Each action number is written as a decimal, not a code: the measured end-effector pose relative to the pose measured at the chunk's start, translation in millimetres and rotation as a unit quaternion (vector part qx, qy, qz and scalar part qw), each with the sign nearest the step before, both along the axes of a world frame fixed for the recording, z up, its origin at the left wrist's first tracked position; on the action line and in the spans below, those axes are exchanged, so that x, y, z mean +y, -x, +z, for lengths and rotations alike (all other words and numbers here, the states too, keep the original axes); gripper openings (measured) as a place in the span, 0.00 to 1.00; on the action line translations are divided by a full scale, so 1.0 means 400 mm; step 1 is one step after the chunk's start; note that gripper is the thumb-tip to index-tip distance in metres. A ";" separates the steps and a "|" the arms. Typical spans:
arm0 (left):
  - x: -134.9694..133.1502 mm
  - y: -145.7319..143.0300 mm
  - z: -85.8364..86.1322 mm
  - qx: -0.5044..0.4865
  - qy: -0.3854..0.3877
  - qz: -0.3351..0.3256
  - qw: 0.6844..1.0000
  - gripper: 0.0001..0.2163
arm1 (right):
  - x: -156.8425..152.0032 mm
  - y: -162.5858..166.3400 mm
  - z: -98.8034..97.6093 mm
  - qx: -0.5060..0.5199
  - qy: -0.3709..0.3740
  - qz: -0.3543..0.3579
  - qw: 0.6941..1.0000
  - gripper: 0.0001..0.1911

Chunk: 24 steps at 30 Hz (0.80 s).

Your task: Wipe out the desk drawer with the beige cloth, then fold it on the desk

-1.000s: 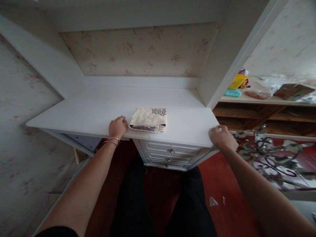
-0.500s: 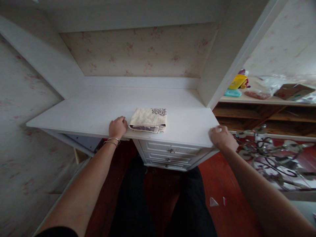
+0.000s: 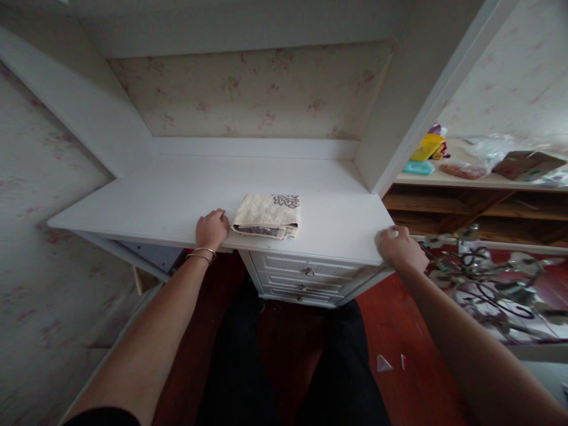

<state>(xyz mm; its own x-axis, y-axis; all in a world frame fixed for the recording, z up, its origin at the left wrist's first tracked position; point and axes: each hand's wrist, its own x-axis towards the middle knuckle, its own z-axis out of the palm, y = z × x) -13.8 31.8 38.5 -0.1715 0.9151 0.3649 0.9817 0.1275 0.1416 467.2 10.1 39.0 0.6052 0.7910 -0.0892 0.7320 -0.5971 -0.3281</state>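
A folded beige cloth with a dark pattern at one corner lies near the front edge of the white desk. Just left of the cloth, my left hand rests on the desktop, its fingers curled in and nothing visible in them. A bracelet circles that wrist. At the desk's front right corner, my right hand is closed over the edge, with a ring on one finger. Its fingertips are partly hidden.
Drawers with small knobs sit under the desktop. Upright panels rise at both sides. To the right are a wooden shelf unit bearing bags and a box, and a chandelier with curved arms. Small scraps lie on the red floor.
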 end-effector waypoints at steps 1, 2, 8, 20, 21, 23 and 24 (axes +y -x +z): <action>0.000 0.000 0.000 0.000 -0.001 -0.001 1.000 0.18 | 0.000 0.000 0.001 -0.001 0.002 -0.001 1.000 0.28; 0.000 0.000 0.000 -0.001 -0.003 -0.002 1.000 0.18 | 0.000 0.000 0.001 -0.002 0.003 -0.002 1.000 0.29; 0.002 0.000 0.002 0.000 0.003 0.000 1.000 0.18 | -0.002 0.003 0.005 0.006 -0.001 0.000 1.000 0.30; 0.004 0.006 -0.007 0.008 0.007 0.007 1.000 0.18 | -0.004 0.011 0.016 0.009 0.003 -0.006 1.000 0.29; 0.004 0.007 -0.007 0.007 0.006 0.006 1.000 0.18 | -0.004 0.010 0.015 0.010 0.002 -0.007 1.000 0.29; 0.004 0.008 -0.008 0.004 0.006 0.003 1.000 0.18 | -0.004 0.009 0.012 0.010 0.003 -0.006 1.000 0.29; 0.004 0.008 -0.008 0.001 0.006 0.001 1.000 0.18 | -0.004 0.008 0.011 0.010 0.002 -0.005 1.000 0.29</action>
<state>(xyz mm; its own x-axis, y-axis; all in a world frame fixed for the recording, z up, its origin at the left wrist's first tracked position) -16.9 33.3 35.4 -0.1730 0.9192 0.3538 0.9817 0.1319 0.1374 463.9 8.6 43.4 0.6117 0.7842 -0.1045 0.7193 -0.6063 -0.3392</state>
